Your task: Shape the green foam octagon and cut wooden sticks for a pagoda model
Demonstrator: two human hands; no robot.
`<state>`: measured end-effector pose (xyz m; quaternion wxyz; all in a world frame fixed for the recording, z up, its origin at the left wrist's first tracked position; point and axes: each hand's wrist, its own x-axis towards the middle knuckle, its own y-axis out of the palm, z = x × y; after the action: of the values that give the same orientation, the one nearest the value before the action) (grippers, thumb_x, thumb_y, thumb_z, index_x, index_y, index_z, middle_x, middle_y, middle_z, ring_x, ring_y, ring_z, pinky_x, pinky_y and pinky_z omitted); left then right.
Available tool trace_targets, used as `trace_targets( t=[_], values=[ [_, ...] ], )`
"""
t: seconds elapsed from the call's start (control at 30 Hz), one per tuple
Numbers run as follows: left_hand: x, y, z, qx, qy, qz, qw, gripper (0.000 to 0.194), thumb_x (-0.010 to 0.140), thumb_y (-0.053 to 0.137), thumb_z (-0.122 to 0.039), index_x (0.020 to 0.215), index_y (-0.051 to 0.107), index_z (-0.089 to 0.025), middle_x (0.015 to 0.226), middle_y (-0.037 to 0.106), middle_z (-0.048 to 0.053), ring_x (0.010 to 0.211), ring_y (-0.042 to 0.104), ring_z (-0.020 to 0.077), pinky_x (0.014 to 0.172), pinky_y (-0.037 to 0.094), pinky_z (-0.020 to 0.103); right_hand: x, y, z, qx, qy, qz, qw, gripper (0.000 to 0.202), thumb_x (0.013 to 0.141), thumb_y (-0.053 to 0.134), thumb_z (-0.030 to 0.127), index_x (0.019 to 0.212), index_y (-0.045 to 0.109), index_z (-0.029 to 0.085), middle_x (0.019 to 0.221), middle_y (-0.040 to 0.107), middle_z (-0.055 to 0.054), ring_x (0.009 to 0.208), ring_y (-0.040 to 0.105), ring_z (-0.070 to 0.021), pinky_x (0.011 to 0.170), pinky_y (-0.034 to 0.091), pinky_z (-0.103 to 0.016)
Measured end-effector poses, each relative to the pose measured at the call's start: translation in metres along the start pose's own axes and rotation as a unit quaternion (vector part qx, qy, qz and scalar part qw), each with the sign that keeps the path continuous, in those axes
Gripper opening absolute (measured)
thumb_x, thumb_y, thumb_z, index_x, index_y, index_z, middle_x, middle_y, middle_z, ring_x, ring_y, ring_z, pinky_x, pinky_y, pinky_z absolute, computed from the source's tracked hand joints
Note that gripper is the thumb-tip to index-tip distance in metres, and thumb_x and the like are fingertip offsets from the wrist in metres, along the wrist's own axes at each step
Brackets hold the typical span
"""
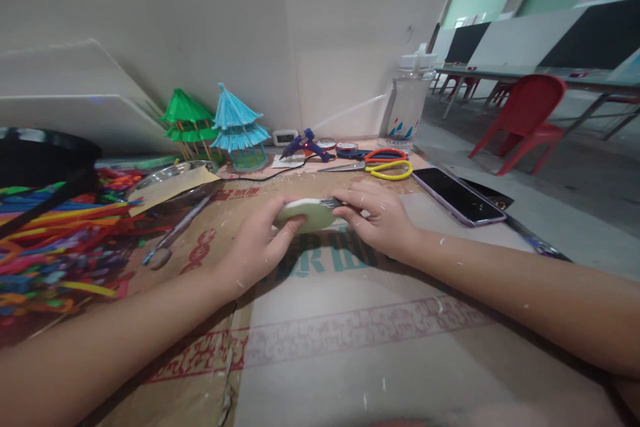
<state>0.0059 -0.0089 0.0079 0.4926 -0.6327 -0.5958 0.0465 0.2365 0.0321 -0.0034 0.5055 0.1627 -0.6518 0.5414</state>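
Pale grey wall panels rise behind brown printed cardboard, partly covered by a translucent sheet. Near the centre of the view, a flat, round, pale-green disc with a white upper side is held between two bare hands. The left hand pinches its 9 o'clock edge, thumb lying on the green face; the right hand grips its 3 o'clock edge, thumb and fingers close together. From the disc, a dark-blue glue gun sits at 12 o'clock, metal scissors with orange and yellow handles at 2, a dark-screened phone with purple edges at 3, and loose multicoloured strips at 9.
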Motion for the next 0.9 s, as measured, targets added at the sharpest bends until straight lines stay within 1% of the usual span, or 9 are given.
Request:
trace_targets(
  t=[0.2,0.3,0.47,0.57,0.7,0.8,0.9],
  values=[
    [0.0002,0.0011,0.0008,-0.004,0.008,-0.004,1.000,0.013,0.093,0.054,-0.027,0.100,0.060,-0.019,0.088,0.068,0.003,0.077,0.062,0.0170,0.065,0.049,0.026,0.0012,-0.0006,0.0003,-0.008,-0.005,-0.005,1.000,0.025,0.099,0.058,0.035,0.105,0.075,0.018,0.072,0.067,-0.004,0.069,0.057,-0.0178,0.065,0.044,-0.031],
    [0.0004,0.0008,0.0007,-0.005,0.002,0.000,1.000,0.014,0.093,0.053,-0.029,0.100,0.060,-0.019,0.089,0.068,0.003,0.077,0.062,0.0176,0.064,0.048,0.026,0.0009,-0.0002,0.0005,-0.002,-0.001,-0.006,1.000,0.024,0.099,0.057,0.035,0.104,0.075,0.019,0.072,0.068,-0.004,0.068,0.058,-0.0174,0.065,0.045,-0.031],
    [0.0011,0.0005,0.0020,-0.008,-0.007,0.002,1.000,0.015,0.093,0.053,-0.029,0.101,0.061,-0.019,0.089,0.069,0.003,0.077,0.062,0.0180,0.065,0.049,0.026,-0.0004,0.0009,0.0009,0.029,0.033,-0.002,0.999,0.024,0.099,0.056,0.035,0.106,0.073,0.019,0.081,0.073,-0.005,0.074,0.063,-0.0176,0.071,0.050,-0.032],
    [0.0014,0.0012,0.0039,-0.011,0.003,-0.005,1.000,0.013,0.093,0.053,-0.027,0.101,0.061,-0.019,0.088,0.069,0.002,0.077,0.062,0.0173,0.065,0.048,0.026,-0.0002,0.0008,0.0006,0.034,0.031,-0.001,0.999,0.023,0.099,0.057,0.034,0.106,0.072,0.018,0.082,0.073,-0.005,0.074,0.063,-0.0172,0.070,0.050,-0.031],
    [0.0014,0.0018,0.0056,-0.009,0.023,-0.010,1.000,0.011,0.092,0.054,-0.024,0.099,0.061,-0.019,0.087,0.068,0.001,0.076,0.061,0.0162,0.067,0.048,0.025,0.0008,0.0000,0.0008,0.033,0.018,0.007,0.999,0.022,0.099,0.057,0.031,0.101,0.073,0.017,0.079,0.073,-0.005,0.074,0.063,-0.0174,0.071,0.049,-0.031],
    [0.0009,0.0014,0.0058,-0.008,0.024,-0.013,1.000,0.011,0.092,0.055,-0.023,0.099,0.061,-0.019,0.087,0.068,0.001,0.077,0.061,0.0159,0.067,0.048,0.025,0.0005,-0.0001,0.0015,0.053,0.059,0.007,0.997,0.022,0.098,0.057,0.033,0.104,0.072,0.018,0.084,0.073,-0.005,0.075,0.063,-0.0173,0.070,0.050,-0.031],
    [0.0005,0.0009,0.0059,-0.018,0.024,-0.013,0.999,0.012,0.091,0.054,-0.021,0.100,0.062,-0.020,0.088,0.068,0.000,0.077,0.061,0.0157,0.068,0.048,0.025,-0.0010,0.0011,0.0022,0.081,0.114,0.023,0.990,0.025,0.092,0.064,0.035,0.108,0.070,0.017,0.087,0.073,-0.006,0.071,0.062,-0.0165,0.065,0.050,-0.029]
  ],
)
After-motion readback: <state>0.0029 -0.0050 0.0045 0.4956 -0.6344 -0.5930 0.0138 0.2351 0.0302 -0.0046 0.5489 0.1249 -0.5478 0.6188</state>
